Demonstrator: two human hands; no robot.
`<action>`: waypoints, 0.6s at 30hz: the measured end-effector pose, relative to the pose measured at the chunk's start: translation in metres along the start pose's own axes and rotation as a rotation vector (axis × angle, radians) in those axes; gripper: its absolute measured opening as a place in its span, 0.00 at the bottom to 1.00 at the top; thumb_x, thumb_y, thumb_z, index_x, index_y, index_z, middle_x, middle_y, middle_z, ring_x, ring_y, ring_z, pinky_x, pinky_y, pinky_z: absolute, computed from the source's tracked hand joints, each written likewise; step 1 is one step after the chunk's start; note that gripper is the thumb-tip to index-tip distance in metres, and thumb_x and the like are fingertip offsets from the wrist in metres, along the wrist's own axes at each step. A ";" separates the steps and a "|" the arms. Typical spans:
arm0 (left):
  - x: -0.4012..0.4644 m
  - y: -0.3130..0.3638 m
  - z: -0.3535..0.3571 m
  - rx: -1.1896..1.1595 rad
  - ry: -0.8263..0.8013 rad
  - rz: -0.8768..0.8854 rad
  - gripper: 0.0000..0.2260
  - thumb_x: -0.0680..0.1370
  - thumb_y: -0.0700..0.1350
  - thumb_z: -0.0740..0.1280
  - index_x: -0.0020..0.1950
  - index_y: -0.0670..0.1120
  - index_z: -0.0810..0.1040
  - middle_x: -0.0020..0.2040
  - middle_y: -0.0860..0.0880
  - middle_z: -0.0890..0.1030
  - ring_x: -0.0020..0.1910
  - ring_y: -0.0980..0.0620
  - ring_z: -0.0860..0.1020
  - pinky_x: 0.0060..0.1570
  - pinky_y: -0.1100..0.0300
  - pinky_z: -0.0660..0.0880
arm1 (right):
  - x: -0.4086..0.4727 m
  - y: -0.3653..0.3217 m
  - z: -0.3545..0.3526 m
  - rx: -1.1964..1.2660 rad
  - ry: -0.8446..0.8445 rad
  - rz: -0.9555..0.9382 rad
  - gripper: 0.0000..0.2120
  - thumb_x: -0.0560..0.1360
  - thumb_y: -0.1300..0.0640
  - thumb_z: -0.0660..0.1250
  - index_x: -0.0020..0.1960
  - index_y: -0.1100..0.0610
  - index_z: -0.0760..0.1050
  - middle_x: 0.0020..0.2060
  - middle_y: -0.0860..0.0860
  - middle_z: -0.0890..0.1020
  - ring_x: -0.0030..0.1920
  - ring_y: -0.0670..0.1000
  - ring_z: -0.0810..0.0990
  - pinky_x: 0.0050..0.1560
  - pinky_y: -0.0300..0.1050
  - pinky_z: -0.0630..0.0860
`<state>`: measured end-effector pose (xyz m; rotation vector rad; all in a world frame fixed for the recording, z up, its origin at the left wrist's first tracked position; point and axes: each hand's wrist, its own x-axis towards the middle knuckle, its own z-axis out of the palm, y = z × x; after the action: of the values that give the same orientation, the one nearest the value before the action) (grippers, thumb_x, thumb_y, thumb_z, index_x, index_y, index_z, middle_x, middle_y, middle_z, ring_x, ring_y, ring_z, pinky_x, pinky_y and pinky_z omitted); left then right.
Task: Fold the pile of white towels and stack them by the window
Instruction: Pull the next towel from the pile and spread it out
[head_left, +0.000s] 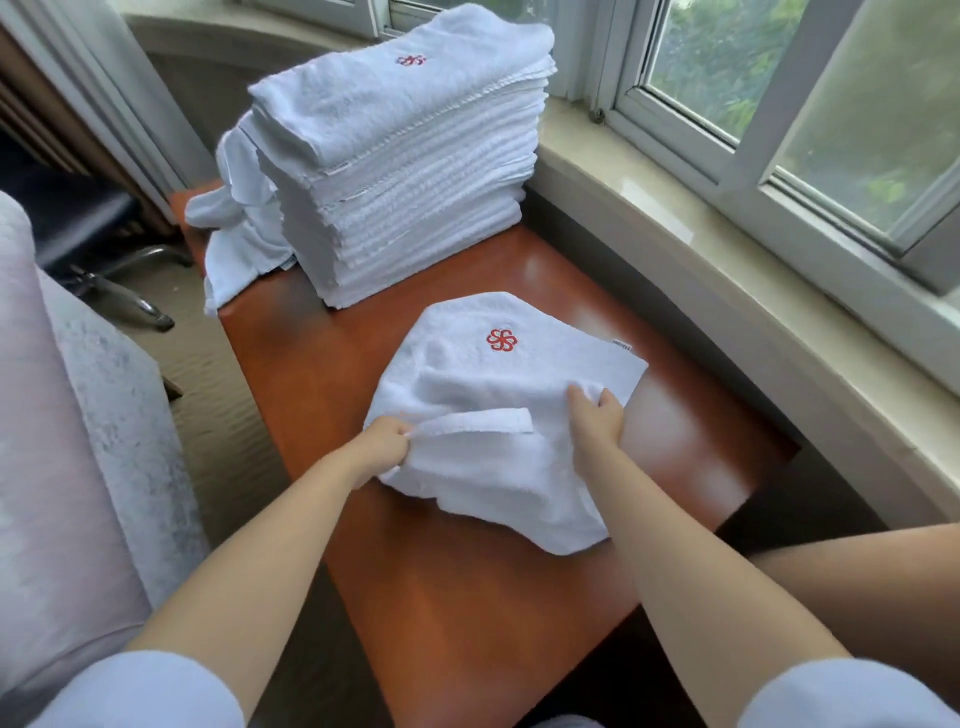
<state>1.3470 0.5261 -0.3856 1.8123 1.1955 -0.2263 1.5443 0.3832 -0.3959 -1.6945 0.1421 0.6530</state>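
Note:
A white towel (483, 374) with a red flower logo lies partly folded on the reddish-brown table (322, 374). My left hand (387, 439) pinches a folded hem at the towel's left side. My right hand (597, 413) grips a bunched fold at its right side. Behind it, at the table's far end by the window, stands a tall stack of folded white towels (410, 171) with the same red logo on top. Loose unfolded white towels (234, 228) hang at the stack's left side.
A pale stone window sill (727, 291) and the window frame (737, 150) run along the right. A bed or sofa with a light cover (62, 415) fills the left. A chair base (130, 296) stands on the carpet behind it. My bare knee (857, 587) is at lower right.

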 end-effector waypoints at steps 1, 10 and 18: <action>-0.007 -0.007 -0.005 0.073 -0.061 -0.021 0.17 0.71 0.27 0.53 0.29 0.47 0.59 0.32 0.49 0.62 0.33 0.52 0.60 0.33 0.59 0.58 | 0.003 -0.004 -0.001 0.043 0.013 0.007 0.11 0.79 0.54 0.63 0.60 0.53 0.72 0.54 0.43 0.73 0.55 0.48 0.70 0.52 0.40 0.69; -0.020 -0.052 0.009 0.094 0.253 -0.202 0.09 0.77 0.37 0.61 0.52 0.46 0.79 0.53 0.45 0.79 0.49 0.47 0.77 0.52 0.50 0.77 | -0.002 0.036 -0.020 -0.613 -0.395 0.208 0.26 0.73 0.48 0.72 0.65 0.62 0.70 0.55 0.52 0.78 0.56 0.55 0.78 0.52 0.44 0.77; -0.005 -0.049 0.017 0.274 0.168 -0.383 0.22 0.71 0.34 0.68 0.65 0.42 0.71 0.51 0.47 0.74 0.50 0.46 0.75 0.44 0.55 0.76 | 0.010 0.040 -0.014 -0.354 -0.103 0.122 0.24 0.69 0.49 0.73 0.61 0.57 0.72 0.53 0.52 0.78 0.60 0.58 0.76 0.57 0.50 0.75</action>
<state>1.3106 0.5152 -0.4208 1.8457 1.6981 -0.4839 1.5402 0.3631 -0.4347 -1.9970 0.0586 0.8953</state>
